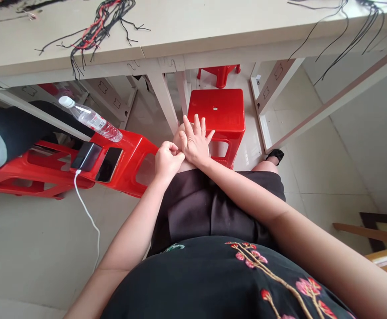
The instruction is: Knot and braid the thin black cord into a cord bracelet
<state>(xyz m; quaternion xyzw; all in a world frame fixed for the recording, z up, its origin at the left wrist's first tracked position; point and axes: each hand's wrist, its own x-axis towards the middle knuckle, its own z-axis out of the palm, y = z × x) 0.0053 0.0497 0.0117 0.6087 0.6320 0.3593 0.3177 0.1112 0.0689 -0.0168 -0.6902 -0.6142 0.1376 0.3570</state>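
My left hand is closed, thumb and fingertips pinched together beside the base of my right thumb; whatever is between them, if anything, is too small to name. My right hand lies palm down over my bare knee with its fingers spread, holding nothing. The two hands touch or nearly touch near the right wrist. Below them is my dark skirt.
Black and red cords hang over the edge of the white table. A red stool stands beyond my hands. On another red stool at left are a water bottle, a phone and a black device with a white cable.
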